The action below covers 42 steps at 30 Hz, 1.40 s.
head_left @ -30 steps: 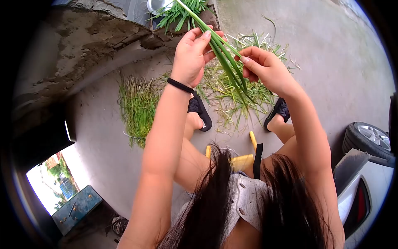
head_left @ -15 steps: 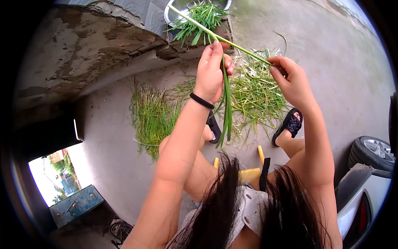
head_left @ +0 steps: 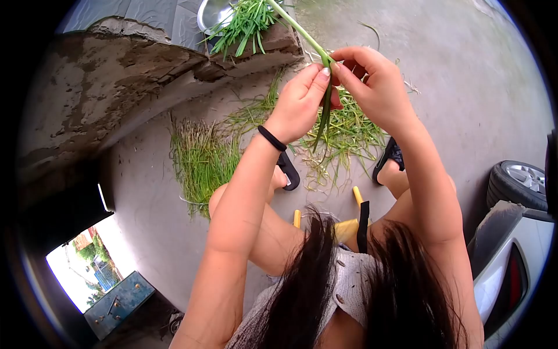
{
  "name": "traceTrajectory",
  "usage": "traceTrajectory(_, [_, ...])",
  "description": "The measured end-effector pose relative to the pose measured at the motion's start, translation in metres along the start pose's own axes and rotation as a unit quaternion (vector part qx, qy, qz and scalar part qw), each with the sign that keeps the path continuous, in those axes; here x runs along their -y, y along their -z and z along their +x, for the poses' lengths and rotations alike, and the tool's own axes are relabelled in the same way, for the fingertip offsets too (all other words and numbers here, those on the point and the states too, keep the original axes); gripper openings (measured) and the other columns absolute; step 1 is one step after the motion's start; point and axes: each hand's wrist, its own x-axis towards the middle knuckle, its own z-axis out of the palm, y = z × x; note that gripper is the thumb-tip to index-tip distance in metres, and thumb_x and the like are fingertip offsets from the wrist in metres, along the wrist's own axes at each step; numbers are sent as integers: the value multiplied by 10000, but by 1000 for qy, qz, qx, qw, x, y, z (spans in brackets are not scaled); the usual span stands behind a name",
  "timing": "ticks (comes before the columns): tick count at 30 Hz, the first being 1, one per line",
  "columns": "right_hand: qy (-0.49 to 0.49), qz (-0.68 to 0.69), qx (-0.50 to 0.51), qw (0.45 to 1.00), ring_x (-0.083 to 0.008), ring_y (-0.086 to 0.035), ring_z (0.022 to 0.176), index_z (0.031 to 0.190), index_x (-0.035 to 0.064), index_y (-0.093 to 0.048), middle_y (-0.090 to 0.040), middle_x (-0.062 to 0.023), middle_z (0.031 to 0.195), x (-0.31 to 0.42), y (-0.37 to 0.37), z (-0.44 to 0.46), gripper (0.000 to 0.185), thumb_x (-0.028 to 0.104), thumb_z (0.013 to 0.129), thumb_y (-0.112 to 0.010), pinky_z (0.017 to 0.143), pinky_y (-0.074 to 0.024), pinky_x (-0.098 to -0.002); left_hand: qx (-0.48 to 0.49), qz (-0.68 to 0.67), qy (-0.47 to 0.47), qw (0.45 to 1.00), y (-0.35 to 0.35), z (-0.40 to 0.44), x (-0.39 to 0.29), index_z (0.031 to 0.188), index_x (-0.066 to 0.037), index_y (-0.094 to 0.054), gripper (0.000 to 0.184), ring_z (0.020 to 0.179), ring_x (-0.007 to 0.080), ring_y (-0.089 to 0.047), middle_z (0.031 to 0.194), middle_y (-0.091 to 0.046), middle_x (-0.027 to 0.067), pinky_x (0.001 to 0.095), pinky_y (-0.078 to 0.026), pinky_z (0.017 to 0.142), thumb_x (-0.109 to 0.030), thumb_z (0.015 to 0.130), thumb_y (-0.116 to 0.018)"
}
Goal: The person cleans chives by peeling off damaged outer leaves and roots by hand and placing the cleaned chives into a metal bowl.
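A long garlic chive (head_left: 301,30) with a pale green stem runs up and left out of my fingers, and its dark flat leaves hang down below them. My left hand (head_left: 299,102), with a black band at the wrist, is closed on the chive, thumb on top. Right beside it, my right hand (head_left: 378,90) pinches the same chive where the leaves part from the stem. Both sets of fingertips nearly touch. Under my hands, on the ground, lies a loose heap of green and yellowed trimmings (head_left: 349,131).
A bundle of uncut chives (head_left: 203,160) lies left of my feet. Chives (head_left: 244,26) fill part of a metal basin (head_left: 210,14) on the broken ledge (head_left: 128,64) at the top. A yellow stool (head_left: 347,230) is under me. A wheel (head_left: 520,183) lies at the right.
My right hand has moved left, in to my left hand. The strip of stem it held stretched out to the right is no longer extended. The view has shifted slightly.
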Motion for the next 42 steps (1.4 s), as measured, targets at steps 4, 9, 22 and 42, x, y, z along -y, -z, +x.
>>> traceTrajectory(4, [65, -62, -31, 995, -219, -558, 627, 903, 33, -604, -549, -99, 739, -4, -1, 0, 139, 100, 782, -597, 586, -453, -304, -8, -12, -12, 1000, -6, 1, 2, 1034, -2, -485, 286, 772, 152, -601, 836, -570, 61, 293, -515, 717, -247, 958, -358])
traceTrajectory(9, [103, -104, -57, 988, -250, -563, 641, 839, 31, -588, -550, -103, 737, -3, -2, 1, 108, 102, 761, -612, 583, -461, -324, -83, 48, -32, 995, -10, 3, 3, 1006, 10, -485, 249, 801, 148, -610, 882, -580, 67, 268, -521, 705, -223, 933, -438])
traceTrajectory(22, [125, -107, -54, 985, -254, -568, 633, 814, 25, -598, -562, -104, 733, -4, -3, 0, 99, 81, 734, -617, 561, -466, -328, -138, -6, -71, 988, -6, 4, -3, 941, 16, -502, 172, 695, 101, -582, 800, -590, 59, 220, -480, 628, -150, 896, -517])
traceTrajectory(42, [134, -145, -11, 980, -295, -563, 658, 850, 5, -608, -557, -129, 735, -2, 0, 0, 118, 66, 751, -584, 594, -458, -354, -138, 58, -34, 988, 1, 3, -1, 939, 3, -506, 132, 664, 88, -558, 787, -585, 46, 219, -480, 623, -119, 888, -501])
